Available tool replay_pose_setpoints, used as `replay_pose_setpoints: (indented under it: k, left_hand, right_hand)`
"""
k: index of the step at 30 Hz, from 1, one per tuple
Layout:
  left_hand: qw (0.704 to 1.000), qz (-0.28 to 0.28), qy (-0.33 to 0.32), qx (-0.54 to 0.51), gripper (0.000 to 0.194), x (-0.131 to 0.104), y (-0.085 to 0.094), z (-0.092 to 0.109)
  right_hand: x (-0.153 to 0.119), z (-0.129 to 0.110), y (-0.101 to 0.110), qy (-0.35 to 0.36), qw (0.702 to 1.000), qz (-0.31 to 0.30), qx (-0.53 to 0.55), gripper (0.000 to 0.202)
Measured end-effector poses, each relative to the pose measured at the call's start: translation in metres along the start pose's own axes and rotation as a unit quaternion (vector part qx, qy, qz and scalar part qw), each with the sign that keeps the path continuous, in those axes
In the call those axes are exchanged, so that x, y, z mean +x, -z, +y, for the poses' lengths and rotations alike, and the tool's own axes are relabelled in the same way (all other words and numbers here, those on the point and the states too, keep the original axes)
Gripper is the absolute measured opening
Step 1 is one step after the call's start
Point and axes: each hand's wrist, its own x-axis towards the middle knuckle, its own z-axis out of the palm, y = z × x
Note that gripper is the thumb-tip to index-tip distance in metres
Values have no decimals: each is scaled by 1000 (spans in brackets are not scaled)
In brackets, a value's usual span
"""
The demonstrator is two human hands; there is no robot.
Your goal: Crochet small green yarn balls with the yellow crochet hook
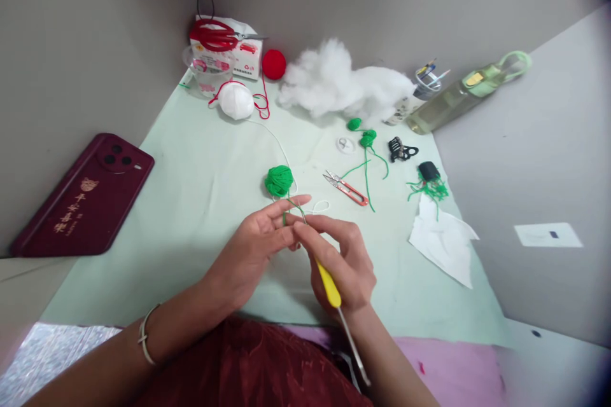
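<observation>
My left hand [260,241] is closed around green yarn, its thumb and a finger pinched together and another finger stretched out with the strand over it. In my right hand [341,261] is a crochet hook with a yellow handle [329,284]; its metal end points down toward my lap. The fingertips of both hands meet at the yarn, and the hook's working tip is hard to make out there. Just beyond my left hand lies a green yarn ball [279,180]. A white strand curls on the cloth behind my fingers.
Thread snips [347,189], small green pieces [368,138] and a black hair clip [401,150] lie right of centre. White stuffing [334,82], a white ball [235,100] and a red ball [273,65] stand behind. A phone [86,197] is left, a bottle [453,98] back right.
</observation>
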Motion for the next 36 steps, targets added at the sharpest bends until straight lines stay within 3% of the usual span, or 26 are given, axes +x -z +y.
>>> replay_pose_setpoints:
  k: [2,4,8,13,20,27,32,36]
  left_hand:
    - [998,-9,44,-35,45,1,1,2]
    - [997,-2,56,-58,39,3,3,5]
    - [1000,12,7,-9,33,4,7,4]
    - [999,-6,-24,39,39,1,4,-1]
    - [997,2,-41,65,36,-3,8,5]
    - [995,13,-29,100,32,-5,6,12]
    - [992,18,-44,118,31,-4,6,11]
    - [991,24,-59,121,29,-5,5,10]
  right_hand:
    - [1,0,2,1,1000,0,17,36]
    - [5,0,5,-58,994,23,91,29]
    - [13,0,3,-179,954,50,233,20]
    - [12,3,-2,-174,956,21,236,15]
    - [13,8,3,-243,911,9,332,19]
    - [14,6,14,-208,925,-20,317,20]
    - [10,3,18,-100,971,-23,217,25]
    - [8,4,19,-17,989,-41,144,31]
